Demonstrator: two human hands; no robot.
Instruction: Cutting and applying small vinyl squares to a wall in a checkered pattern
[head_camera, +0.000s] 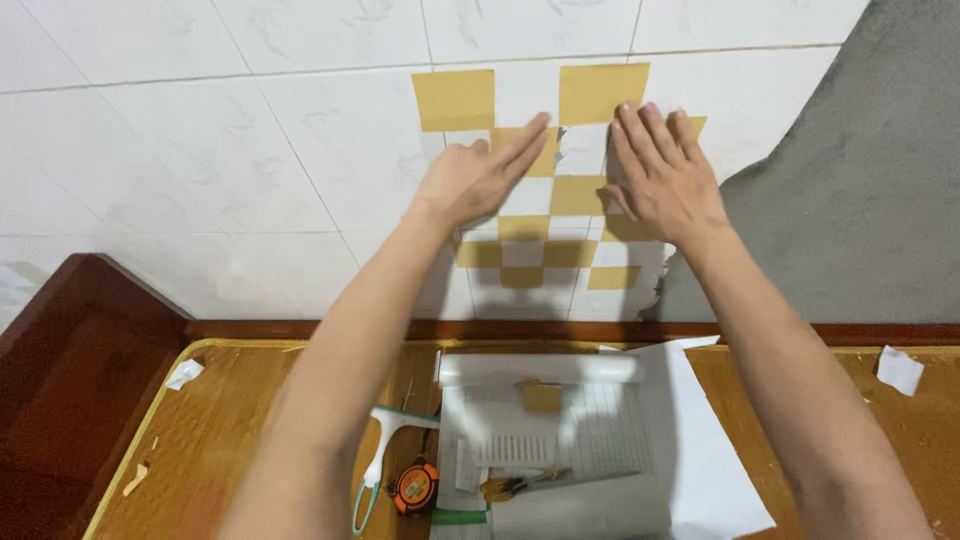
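Both hands flat on wall: left hand (478, 178) & right hand (660, 175) pressing white sticker (583, 150)

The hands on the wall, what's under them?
Under the left hand and right hand lie yellow squares stuck on the white tiled wall. The parts beneath the palms are hidden.

Both arms stretched forward; left hand (478, 178) and right hand (662, 170) flat, palms down, fingers extended.

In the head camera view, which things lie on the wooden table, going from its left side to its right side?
Small crumpled white paper scrap → white and green squeegee tool → round orange and black tape measure → rolled white gridded backing sheet → torn white paper piece.
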